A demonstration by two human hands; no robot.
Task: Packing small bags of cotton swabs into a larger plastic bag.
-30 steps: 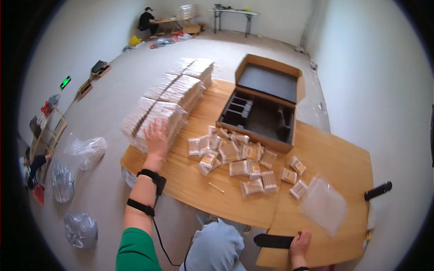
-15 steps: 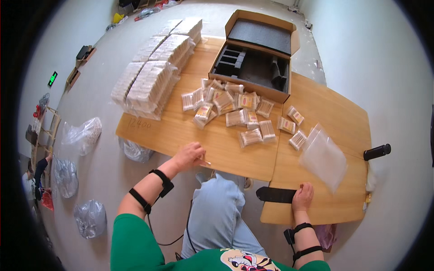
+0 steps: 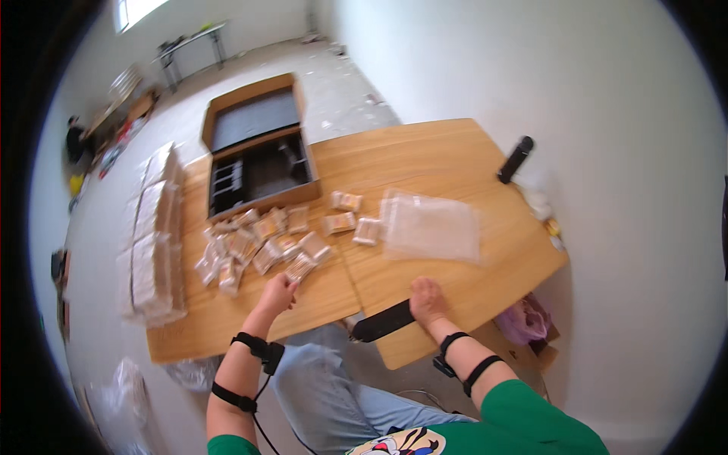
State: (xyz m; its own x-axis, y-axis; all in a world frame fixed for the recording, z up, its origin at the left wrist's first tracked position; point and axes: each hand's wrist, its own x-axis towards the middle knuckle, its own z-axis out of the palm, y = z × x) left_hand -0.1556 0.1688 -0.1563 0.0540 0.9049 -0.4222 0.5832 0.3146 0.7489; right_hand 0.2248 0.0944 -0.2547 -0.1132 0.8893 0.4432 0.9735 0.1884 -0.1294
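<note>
My left hand (image 3: 279, 294) is closed at the table's near side, fingers pinched, close to the packs; blur hides what it holds, if anything. A loose pile of small clear packs of cotton swabs (image 3: 265, 241) lies just beyond it. My right hand (image 3: 428, 301) is closed over the right end of a flat black strip with a rounded tip (image 3: 383, 321), which juts past the table's near edge. Three more swab packs (image 3: 339, 223) lie right of the pile. Beside them rests a stack of clear plastic bags (image 3: 432, 226).
An open cardboard box with black foam (image 3: 262, 171) stands behind the pile. Large wrapped blocks of white packs (image 3: 152, 262) line the left side of the wooden table (image 3: 409, 152). A black cylinder (image 3: 516, 159) stands at the right edge. A person (image 3: 78, 144) is far left.
The view has swung right. My left hand has moved forward over the table towards the swab packs; the cotton swab seen in its pinch no longer shows. My right hand stays on the black strip.
</note>
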